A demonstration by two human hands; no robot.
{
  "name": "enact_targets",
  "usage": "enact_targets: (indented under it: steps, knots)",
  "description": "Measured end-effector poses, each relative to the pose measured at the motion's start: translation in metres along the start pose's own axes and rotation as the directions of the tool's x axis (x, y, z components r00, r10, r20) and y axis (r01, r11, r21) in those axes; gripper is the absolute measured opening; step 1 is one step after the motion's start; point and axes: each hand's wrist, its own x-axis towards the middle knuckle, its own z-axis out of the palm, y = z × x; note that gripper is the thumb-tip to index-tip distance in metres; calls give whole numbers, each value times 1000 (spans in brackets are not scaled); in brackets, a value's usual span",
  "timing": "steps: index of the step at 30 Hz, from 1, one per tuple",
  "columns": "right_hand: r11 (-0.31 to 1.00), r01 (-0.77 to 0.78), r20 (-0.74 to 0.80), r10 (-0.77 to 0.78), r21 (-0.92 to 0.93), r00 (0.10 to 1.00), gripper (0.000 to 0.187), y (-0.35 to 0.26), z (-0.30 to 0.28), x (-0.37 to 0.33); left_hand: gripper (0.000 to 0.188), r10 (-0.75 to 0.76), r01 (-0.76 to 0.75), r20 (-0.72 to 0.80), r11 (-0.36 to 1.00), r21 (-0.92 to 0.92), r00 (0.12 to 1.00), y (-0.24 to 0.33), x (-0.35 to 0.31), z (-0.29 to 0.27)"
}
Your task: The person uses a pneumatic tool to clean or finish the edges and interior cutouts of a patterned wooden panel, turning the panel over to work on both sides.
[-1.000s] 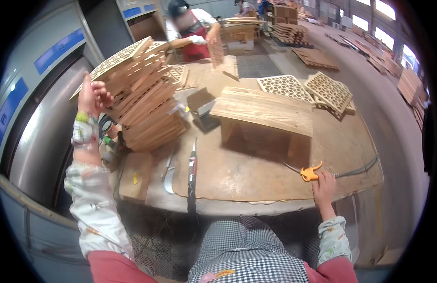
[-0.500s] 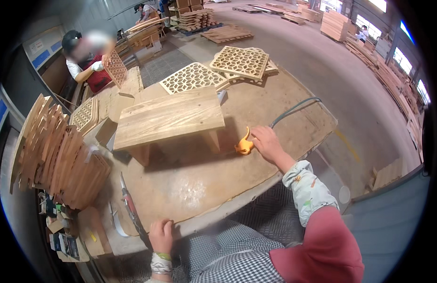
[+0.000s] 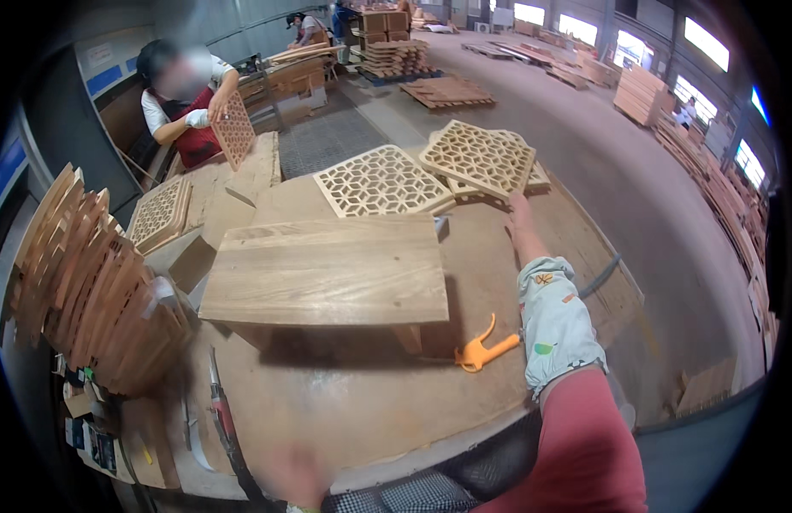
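Note:
My right hand (image 3: 519, 224) reaches forward to the near corner of the top wooden lattice panel (image 3: 477, 158). Its fingertips meet the edge there; whether they grip it I cannot make out. Below my right forearm an orange air blow gun (image 3: 486, 349) lies loose on the table, its hose passing behind the sleeve. Low at the table's front edge is my left hand (image 3: 298, 474), smeared by motion, with nothing visible in it. In the middle stands a low wooden bench-like piece (image 3: 328, 269), flat top up. Another lattice panel (image 3: 383, 181) lies behind it.
Thin wooden boards (image 3: 97, 291) are stacked at the left. A red-handled tool with a hose (image 3: 221, 410) lies near the front left. More lattice panels (image 3: 156, 214) rest beyond. Across the table a co-worker (image 3: 191, 107) holds a lattice panel (image 3: 233, 132) upright.
My right hand has let go of the air blow gun and moved forward to the lattice panels. The gun stays on the table. My left hand has blurred, and the view has shifted.

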Motion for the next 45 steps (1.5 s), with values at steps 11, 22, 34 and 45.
enact_targets:
  steps: [11,22,34,45]
  knots:
    - [962,202,-247,-154,183,957,60,10,-23,26,27,-68,72,55,995,-71,996,9,11,12]
    - [142,333,97,-788,-932,608,49,-91,-114,-150,25,-24,20,-34,994,-108,999,8,3,5]
    - [428,757,291,-739,-494,608,16,-260,-130,-305,19,-105,101,-6,972,-214,994,2,-8,13]
    - [821,568,477,-520,52,709,19,-291,-112,-450,20,100,-131,-133,960,-248,986,-18,-16,17]
